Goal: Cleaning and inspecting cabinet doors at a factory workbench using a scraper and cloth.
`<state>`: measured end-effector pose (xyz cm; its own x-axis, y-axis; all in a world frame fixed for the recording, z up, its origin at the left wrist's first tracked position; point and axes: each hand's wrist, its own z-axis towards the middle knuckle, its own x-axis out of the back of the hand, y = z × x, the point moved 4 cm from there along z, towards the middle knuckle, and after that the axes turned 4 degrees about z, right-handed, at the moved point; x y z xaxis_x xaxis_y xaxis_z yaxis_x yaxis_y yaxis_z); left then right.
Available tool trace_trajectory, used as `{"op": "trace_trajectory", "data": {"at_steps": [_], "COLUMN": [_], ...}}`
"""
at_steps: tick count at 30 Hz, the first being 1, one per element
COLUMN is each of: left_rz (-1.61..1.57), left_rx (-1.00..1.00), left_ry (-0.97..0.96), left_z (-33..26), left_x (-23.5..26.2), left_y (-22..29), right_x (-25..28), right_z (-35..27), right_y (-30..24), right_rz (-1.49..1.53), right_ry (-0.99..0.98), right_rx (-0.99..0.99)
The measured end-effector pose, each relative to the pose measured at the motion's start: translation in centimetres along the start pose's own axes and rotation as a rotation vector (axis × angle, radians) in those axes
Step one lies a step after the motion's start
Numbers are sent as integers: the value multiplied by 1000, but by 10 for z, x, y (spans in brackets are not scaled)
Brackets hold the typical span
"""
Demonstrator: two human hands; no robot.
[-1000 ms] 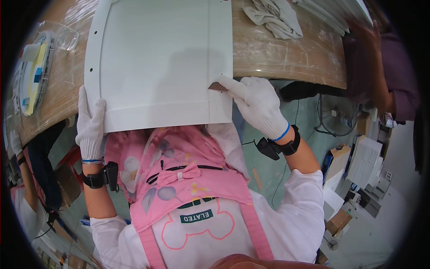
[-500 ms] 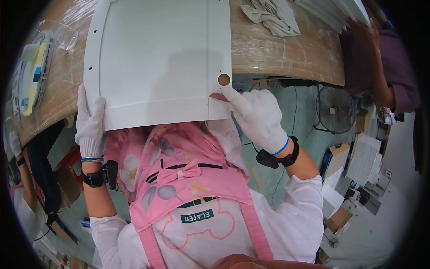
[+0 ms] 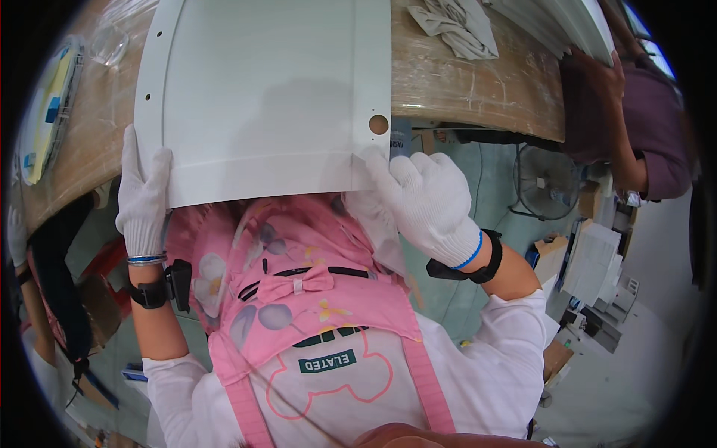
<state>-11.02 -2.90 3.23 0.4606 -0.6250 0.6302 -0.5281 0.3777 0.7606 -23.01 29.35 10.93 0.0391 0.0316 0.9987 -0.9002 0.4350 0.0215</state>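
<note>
A large white panel (image 3: 258,112) with raised edges lies on the table and juts over its near edge toward me. Small dark holes run along its left edge, and a larger round hole (image 3: 379,125) shows near its right edge. My left hand (image 3: 143,198), in a white knit glove, grips the panel's near left edge, thumb on top. At the near right corner is my gloved right hand (image 3: 432,205), its fingers curled and its thumb side against the panel. Whatever its fingertips may hold is hidden.
The brown table (image 3: 478,89) is wrapped in clear film. On it lie a crumpled grey cloth (image 3: 457,28), a clear cup (image 3: 108,45) and a tray (image 3: 51,112) with yellow and blue pieces. At right, a co-worker (image 3: 627,127) handles another white panel; a fan (image 3: 547,181) stands below.
My right hand has slid from beside the round hole down to the near right corner. The small reddish-brown piece under its fingertips is now out of sight. My left hand keeps its hold.
</note>
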Motion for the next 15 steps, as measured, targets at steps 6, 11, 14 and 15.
{"op": "trace_trajectory", "data": {"at_steps": [6, 11, 14, 15], "left_rz": [66, 16, -9, 10], "left_rx": [-39, 11, 4, 3], "left_ry": [34, 18, 16, 15], "left_z": [2, 3, 4, 5], "left_x": [0, -1, -2, -2], "left_y": [-6, -8, -10, -10], "right_x": [0, -3, -8, -9], "right_z": [-7, -2, -1, -1], "right_y": [-5, 10, 10, 10], "right_rz": [-6, 33, 31, 28], "right_ry": [-16, -7, 42, 56], "right_rx": [63, 2, -8, -4]}}
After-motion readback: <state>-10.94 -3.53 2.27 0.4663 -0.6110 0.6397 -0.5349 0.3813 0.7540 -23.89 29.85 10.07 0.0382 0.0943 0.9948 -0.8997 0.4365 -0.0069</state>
